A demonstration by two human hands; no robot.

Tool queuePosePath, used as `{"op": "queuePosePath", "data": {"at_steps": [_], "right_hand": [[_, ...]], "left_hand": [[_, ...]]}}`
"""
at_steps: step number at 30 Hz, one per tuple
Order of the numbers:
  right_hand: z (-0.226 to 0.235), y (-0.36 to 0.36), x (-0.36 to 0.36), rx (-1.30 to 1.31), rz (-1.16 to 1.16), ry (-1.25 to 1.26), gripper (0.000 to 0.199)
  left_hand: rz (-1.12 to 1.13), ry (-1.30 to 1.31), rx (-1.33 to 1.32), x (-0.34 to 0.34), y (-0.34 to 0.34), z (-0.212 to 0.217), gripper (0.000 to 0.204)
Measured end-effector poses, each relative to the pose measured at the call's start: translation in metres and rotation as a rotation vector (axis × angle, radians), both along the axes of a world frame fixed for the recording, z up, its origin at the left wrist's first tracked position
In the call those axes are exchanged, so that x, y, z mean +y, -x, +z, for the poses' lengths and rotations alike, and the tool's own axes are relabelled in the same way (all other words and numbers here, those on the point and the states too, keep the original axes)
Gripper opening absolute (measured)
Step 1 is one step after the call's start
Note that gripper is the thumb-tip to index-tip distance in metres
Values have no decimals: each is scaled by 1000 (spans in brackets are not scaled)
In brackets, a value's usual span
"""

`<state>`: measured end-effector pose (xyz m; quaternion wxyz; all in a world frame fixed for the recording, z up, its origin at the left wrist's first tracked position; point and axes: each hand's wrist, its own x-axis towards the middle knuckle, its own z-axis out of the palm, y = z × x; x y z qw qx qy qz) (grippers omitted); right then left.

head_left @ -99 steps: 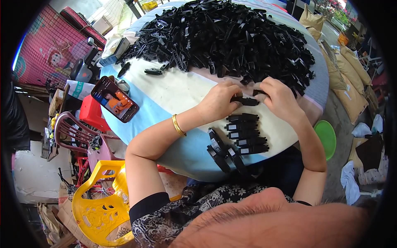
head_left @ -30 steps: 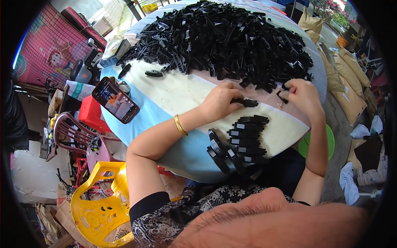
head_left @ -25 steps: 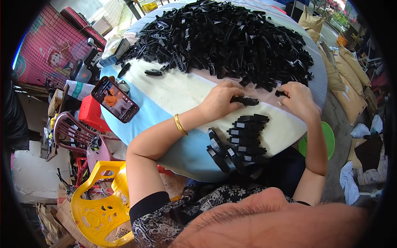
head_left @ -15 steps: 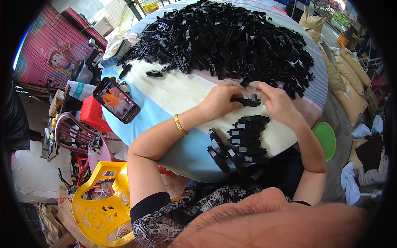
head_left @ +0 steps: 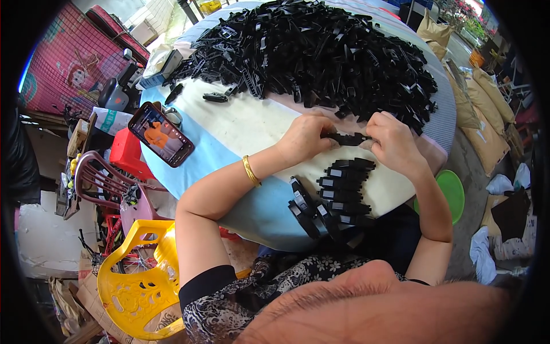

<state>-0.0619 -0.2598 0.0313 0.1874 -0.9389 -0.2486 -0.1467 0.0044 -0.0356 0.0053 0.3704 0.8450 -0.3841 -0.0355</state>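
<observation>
black plastic piece [head_left: 348,138] sits pinched at each end between left hand [head_left: 305,139] and right hand [head_left: 394,142], above the neat row [head_left: 346,184], the loose heap [head_left: 321,51] within reach.

Our left hand [head_left: 306,139] and right hand [head_left: 395,143] meet over the near part of the round table, fingers curled inward and fingertips facing each other, pinching closed. Both forearms reach up from the lower edge, elbows bent and spread wide; our left wrist is slightly flexed.
</observation>
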Motion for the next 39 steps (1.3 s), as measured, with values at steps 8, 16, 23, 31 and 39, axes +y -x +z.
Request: {"op": "queuePosePath", "data": {"at_steps": [8,16,23,31,39], "right_hand": [[-13,-10,13,6,119,-147,14],[-10,-12,-2,75,-4,-158,17],[-21,-23,-4,-109,-152,11,38],[-19,-13,-4,-116,-138,-16,33],[1,-5,-3,-118,-57,-106,26]], "left_hand": [[-76,81,-91,-8,0,-3,15],[245,-24,-246,23,-50,14,36],[751,-411,-350,83,-103,3,56],[474,-450,-375,41,-46,11,38],[227,-243,-682,21,-20,7,30]]}}
